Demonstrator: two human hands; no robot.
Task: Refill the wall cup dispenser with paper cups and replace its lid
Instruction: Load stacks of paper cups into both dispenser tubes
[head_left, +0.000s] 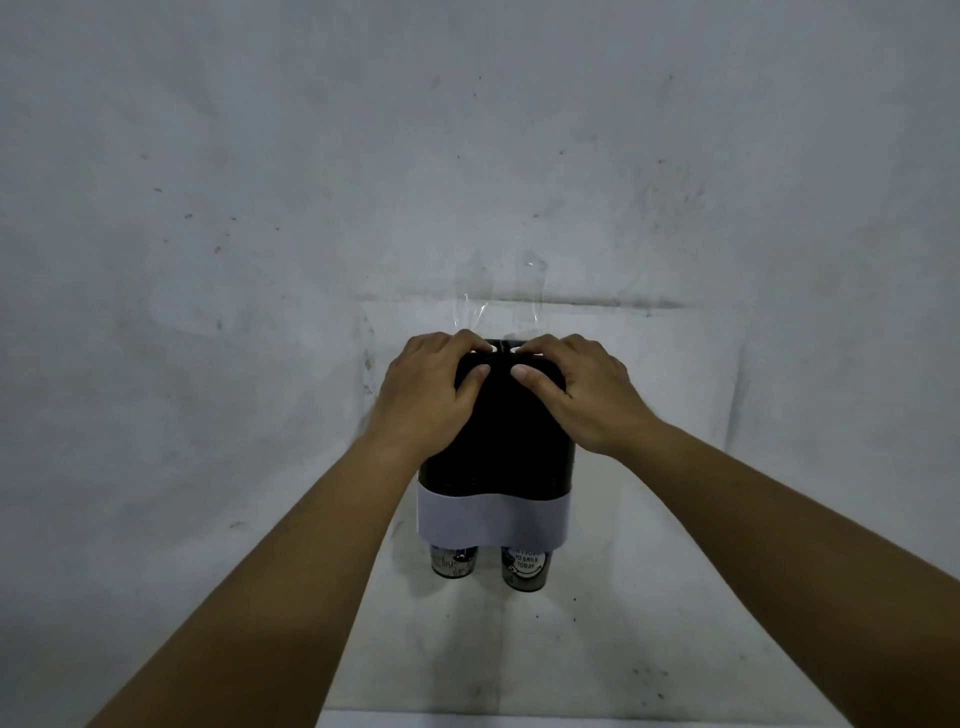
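Black dispenser (497, 441) on wall, 2 cups (524, 567) poking out below. Your left hand (426, 387) and right hand (582, 389) curl over its lid (501, 364), pressing. Lid step; next, seat it evenly.

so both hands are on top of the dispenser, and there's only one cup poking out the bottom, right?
Not quite. The head view shows two cups at the bottom: one on the left and one on the right. The rest holds: left hand and right hand both sit on top of the dispenser.
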